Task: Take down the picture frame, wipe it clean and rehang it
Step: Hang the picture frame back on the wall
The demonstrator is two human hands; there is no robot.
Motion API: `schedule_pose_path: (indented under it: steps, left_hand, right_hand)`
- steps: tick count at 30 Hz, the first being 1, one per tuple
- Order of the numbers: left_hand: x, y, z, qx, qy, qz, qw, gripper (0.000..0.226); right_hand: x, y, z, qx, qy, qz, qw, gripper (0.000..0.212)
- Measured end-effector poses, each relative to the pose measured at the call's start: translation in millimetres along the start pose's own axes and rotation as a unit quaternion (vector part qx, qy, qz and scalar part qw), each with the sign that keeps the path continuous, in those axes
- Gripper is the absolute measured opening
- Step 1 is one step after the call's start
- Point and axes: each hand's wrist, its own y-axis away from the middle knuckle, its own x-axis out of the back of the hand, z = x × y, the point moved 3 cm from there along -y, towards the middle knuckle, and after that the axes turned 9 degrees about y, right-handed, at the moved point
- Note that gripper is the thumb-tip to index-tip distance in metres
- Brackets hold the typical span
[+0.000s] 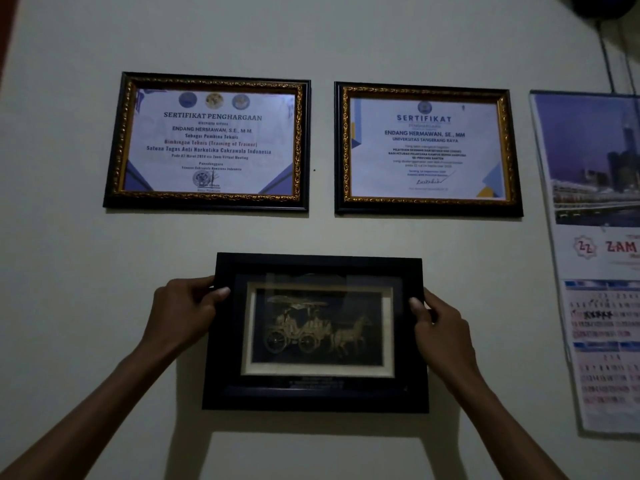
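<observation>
Head view: a pale wall (pixel 69 237) fills the dim picture. Along its right edge hangs a wall calendar (pixel 595 258). High on the wall, side by side and apart, hang two gold-trimmed certificate frames, the left one (pixel 207 142) tilted slightly, the right one (pixel 427 149) just beside the calendar. Below the gap between them sits the black picture frame (pixel 315 332), showing a golden horse-drawn carriage, against the wall's lower middle. The left hand (pixel 183 310) grips its left edge, thumb on the front; the right hand (pixel 441 327) grips its right edge likewise.
</observation>
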Motion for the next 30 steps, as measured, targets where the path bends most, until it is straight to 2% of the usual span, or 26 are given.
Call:
schedule_pose_path:
  steps: [12, 16, 25, 30]
  left_hand:
    - [-3.3, 9.9, -1.3, 0.006, 0.005, -0.011, 1.000, 0.027]
    - [-2.6, 10.9, -3.3, -0.005, 0.022, 0.013, 1.000, 0.029]
    - [-8.1, 13.1, -8.4, 0.013, 0.006, 0.007, 1.000, 0.028]
    - [-8.7, 13.3, -8.0, 0.006, -0.001, 0.014, 1.000, 0.027]
  right_hand:
    - [0.6, 5.7, 7.9, -0.015, -0.003, 0.008, 1.000, 0.033]
    - [-0.3, 6.8, 10.0, -0.015, -0.008, 0.033, 0.999, 0.033]
    - [-0.4, 3.6, 10.0, -0.009, -0.009, 0.008, 1.000, 0.036]
    - [-0.5, 5.1, 12.0, -0.008, -0.011, 0.021, 1.000, 0.033]
